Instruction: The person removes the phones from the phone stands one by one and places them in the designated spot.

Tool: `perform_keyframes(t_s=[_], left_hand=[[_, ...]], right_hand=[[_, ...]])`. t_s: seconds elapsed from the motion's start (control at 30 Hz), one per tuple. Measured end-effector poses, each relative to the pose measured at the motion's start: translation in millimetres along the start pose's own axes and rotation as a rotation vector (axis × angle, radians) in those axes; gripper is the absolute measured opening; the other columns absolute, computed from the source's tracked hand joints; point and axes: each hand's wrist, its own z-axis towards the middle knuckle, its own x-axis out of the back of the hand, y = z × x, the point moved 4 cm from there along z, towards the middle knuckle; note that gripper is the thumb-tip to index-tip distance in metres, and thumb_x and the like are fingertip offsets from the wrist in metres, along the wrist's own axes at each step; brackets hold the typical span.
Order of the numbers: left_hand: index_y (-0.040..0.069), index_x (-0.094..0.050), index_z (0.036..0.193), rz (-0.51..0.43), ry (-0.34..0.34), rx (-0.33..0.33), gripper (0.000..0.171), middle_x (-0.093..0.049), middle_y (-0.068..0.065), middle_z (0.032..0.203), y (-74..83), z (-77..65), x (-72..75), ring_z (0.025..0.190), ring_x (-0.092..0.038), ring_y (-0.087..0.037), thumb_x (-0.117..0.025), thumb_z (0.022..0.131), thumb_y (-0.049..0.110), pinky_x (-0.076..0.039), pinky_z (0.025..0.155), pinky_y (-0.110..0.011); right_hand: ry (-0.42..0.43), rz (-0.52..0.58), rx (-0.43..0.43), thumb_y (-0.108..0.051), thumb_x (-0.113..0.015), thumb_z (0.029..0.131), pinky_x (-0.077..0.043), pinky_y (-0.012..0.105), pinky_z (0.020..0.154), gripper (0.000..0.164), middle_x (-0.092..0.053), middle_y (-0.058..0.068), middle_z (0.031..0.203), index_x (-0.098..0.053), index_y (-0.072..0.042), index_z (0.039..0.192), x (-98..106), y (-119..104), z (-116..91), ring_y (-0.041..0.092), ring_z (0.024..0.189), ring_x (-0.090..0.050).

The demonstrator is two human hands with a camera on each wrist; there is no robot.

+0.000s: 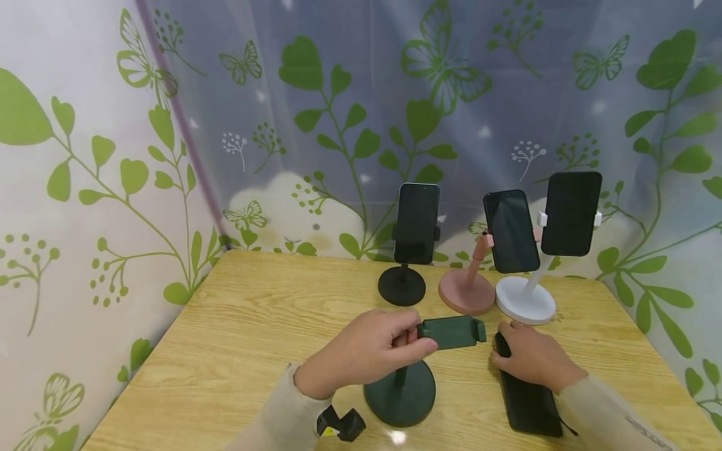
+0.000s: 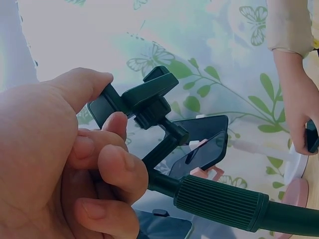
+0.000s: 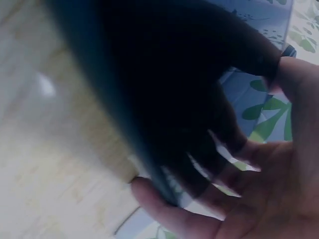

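Note:
My left hand (image 1: 369, 347) pinches the left end of the holder on a dark green phone stand (image 1: 402, 394). The stand's round base rests on the table, and its cradle (image 2: 149, 94) has no phone in it. In the left wrist view the ribbed post (image 2: 222, 201) runs to the lower right. My right hand (image 1: 536, 354) grips the far end of a black phone (image 1: 527, 404). In the right wrist view the phone (image 3: 149, 74) looks dark and blurred, with thumb and fingers at its edges and finger shapes reflected on its surface.
Behind stand a black phone stand (image 1: 402, 286), a pink one (image 1: 465, 292) and a white one (image 1: 524, 300), each holding a dark phone. They sit on a wooden table (image 1: 265, 313). A leaf-patterned curtain (image 1: 338, 125) hangs behind.

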Motion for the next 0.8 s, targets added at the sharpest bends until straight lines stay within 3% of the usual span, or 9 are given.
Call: perform_keyframes(t_s=[0.27,0.53,0.8], left_hand=[[0.023,-0.052,0.08,0.008,-0.003,0.0,0.035,-0.045,0.008,0.062,1.1,0.7,0.6,0.049,-0.039,-0.01,-0.057,0.106,0.046,-0.036,0.052,-0.023],[0.023,-0.052,0.081,0.008,-0.004,0.004,0.035,-0.046,0.008,0.063,1.6,0.7,0.8,0.049,-0.04,-0.01,-0.056,0.106,0.047,-0.036,0.052,-0.023],[0.023,-0.053,0.081,0.002,-0.011,0.015,0.035,-0.046,0.008,0.062,1.3,-0.4,0.1,0.049,-0.04,-0.01,-0.056,0.106,0.048,-0.037,0.053,-0.023]], right_hand=[[-0.06,0.018,-0.019,-0.036,-0.069,0.098,-0.052,0.06,0.077,0.058,-0.055,0.03,0.117,-0.057,0.006,0.136,2.7,-5.5,1.8,0.042,0.102,-0.057],[-0.048,0.017,-0.004,-0.037,-0.071,0.098,-0.053,0.062,0.081,0.062,-0.053,0.035,0.124,-0.055,0.011,0.134,1.4,-7.1,-0.4,0.052,0.112,-0.055],[-0.026,0.002,-0.016,-0.042,-0.073,0.095,-0.053,0.062,0.083,0.065,-0.056,0.031,0.123,-0.056,0.01,0.131,6.6,-8.5,-2.6,0.049,0.113,-0.056]])
